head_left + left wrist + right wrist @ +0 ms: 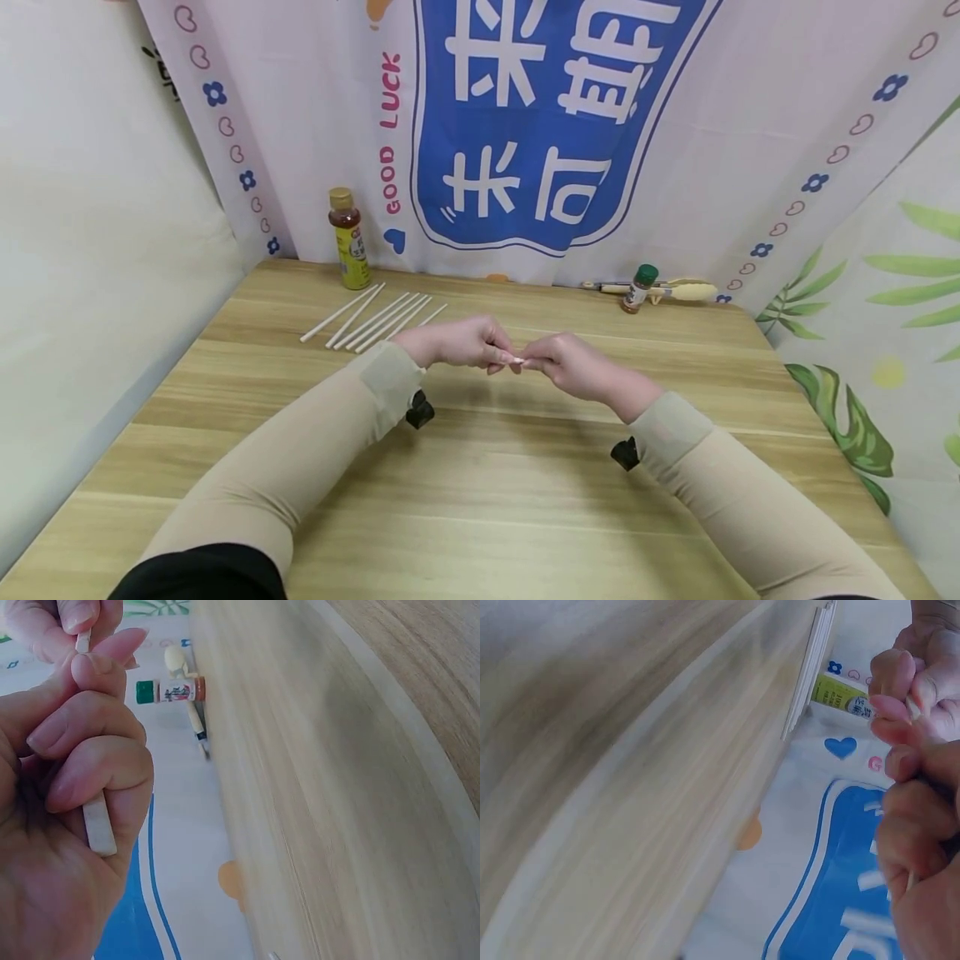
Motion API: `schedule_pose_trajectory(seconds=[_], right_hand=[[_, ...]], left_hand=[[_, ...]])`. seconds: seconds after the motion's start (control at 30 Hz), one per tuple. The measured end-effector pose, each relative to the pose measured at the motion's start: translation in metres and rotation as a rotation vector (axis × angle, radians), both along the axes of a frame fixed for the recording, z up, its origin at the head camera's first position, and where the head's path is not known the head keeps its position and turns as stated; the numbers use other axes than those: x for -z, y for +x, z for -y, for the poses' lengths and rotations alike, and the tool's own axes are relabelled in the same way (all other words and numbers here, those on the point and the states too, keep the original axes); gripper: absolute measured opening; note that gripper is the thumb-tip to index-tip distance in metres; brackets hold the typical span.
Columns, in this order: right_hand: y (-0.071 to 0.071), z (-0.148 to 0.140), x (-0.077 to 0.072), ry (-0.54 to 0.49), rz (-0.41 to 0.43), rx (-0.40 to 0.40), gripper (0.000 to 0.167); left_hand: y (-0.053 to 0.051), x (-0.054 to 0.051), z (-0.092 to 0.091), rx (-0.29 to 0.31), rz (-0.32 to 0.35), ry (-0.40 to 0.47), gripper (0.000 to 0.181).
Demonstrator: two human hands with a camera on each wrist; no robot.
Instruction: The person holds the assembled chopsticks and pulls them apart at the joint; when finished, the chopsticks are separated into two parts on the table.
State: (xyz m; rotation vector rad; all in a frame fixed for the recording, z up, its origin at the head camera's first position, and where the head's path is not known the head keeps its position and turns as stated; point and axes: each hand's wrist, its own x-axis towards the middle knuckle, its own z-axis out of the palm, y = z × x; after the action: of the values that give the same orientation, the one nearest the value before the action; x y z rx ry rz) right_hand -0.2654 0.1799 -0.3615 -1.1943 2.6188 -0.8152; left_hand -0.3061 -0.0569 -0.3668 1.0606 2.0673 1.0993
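Observation:
Both hands meet above the middle of the table in the head view. My left hand (467,342) curls round a thin white stick (100,825). In the left wrist view its squared end sticks out below the curled fingers, and a short white length shows at the fingertips. Facing it, my right hand (576,365) pinches the white piece (517,360) between thumb and fingers, fingertips nearly touching the left ones. Fingers hide most of the stick, so I cannot tell whether it is whole. Several more white sticks (340,313) lie slanted on the table behind the left hand.
A yellow-labelled bottle (351,242) stands at the back left of the wooden table (480,500). A small green-capped jar (639,289) stands at the back right, beside a pale-headed utensil (692,290). A printed cloth (330,100) hangs behind the table.

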Motion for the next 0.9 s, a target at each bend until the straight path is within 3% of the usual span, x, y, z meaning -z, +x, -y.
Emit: schedule_pose_trajectory(seconds=[0.07,0.23,0.4,0.5,0.57,0.67,0.77,0.9], right_hand=[[-0.004,-0.011,-0.001,-0.009,0.019,0.041,0.027],[-0.021,-0.041,0.004,0.05,0.035,0.201,0.032],[-0.036,-0.049,0.014,0.049,0.162,0.305,0.028],[-0.042,-0.048,0.021,0.03,0.138,0.381,0.012],[-0.044,-0.046,0.025,0.061,0.08,0.411,0.003],[-0.048,-0.044,0.035,0.123,0.001,0.412,0.007],[-0.049,-0.041,0.044,0.152,-0.025,0.394,0.009],[-0.049,-0.035,0.05,0.163,0.004,0.392,0.01]], left_hand=[[-0.004,0.0,0.009,-0.046,-0.004,-0.006,0.021],[-0.019,-0.002,0.024,-0.191,-0.099,-0.093,0.02],[-0.027,0.006,0.012,-0.273,-0.177,-0.175,0.016],[-0.027,0.012,-0.001,-0.346,-0.255,-0.22,0.011],[-0.027,0.017,-0.01,-0.365,-0.332,-0.251,0.009],[-0.029,0.026,-0.021,-0.35,-0.432,-0.287,0.01],[-0.031,0.035,-0.03,-0.332,-0.473,-0.312,0.011],[-0.033,0.045,-0.037,-0.329,-0.505,-0.342,0.014]])
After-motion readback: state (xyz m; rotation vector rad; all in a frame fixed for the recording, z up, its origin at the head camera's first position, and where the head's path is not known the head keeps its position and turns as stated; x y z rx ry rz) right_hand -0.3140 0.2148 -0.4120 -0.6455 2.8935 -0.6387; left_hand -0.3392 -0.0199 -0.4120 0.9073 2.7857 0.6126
